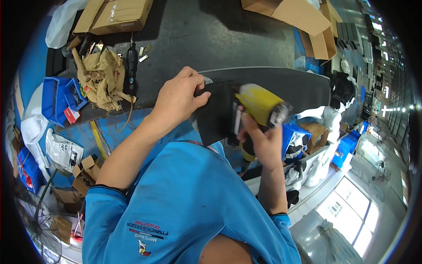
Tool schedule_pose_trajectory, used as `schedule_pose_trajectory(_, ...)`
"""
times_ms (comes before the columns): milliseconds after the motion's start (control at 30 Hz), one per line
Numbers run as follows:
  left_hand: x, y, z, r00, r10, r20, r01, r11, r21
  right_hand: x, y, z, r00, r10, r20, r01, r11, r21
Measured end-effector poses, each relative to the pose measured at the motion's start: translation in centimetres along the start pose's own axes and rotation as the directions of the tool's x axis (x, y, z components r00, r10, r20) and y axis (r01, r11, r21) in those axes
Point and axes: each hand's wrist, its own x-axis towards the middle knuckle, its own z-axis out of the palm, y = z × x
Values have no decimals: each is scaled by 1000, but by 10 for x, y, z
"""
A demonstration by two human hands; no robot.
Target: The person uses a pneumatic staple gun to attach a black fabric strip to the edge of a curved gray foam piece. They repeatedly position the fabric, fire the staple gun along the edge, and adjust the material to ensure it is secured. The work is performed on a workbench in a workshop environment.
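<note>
A long dark board [303,90] lies across the front of the work table, its near left corner sticking out over the edge. At its left end my left hand [182,94] is closed, fingers curled at the board's edge and thumb on its face. A small grey patch shows beside those fingertips. My right hand [263,143] is wrapped around the handle of a yellow-and-black staple gun [259,103], slightly blurred. The tool stands over the middle of the board, its dark nose side toward the left; whether it touches the board I cannot tell.
A black pen-shaped power tool [132,64] lies left on the dark table [189,35], by crumpled brown paper [103,79] and small metal pieces. Cardboard boxes [116,17] stand at the far side. Blue bins [55,101] hang at the left edge; another blue bin [292,138] is at right.
</note>
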Motion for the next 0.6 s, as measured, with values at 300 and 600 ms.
schedule_pose_trajectory(300, -45, 31, 57, 769, 573, 283, -638, 715, 286, 2, -10, -151, 953, -47, -300, -20, 976, -217)
schedule_pose_trajectory(600, -63, 23, 51, 802, 558, 212, -597, 737, 317, 84, 38, -333, 927, -221, -305, 92, 918, -386)
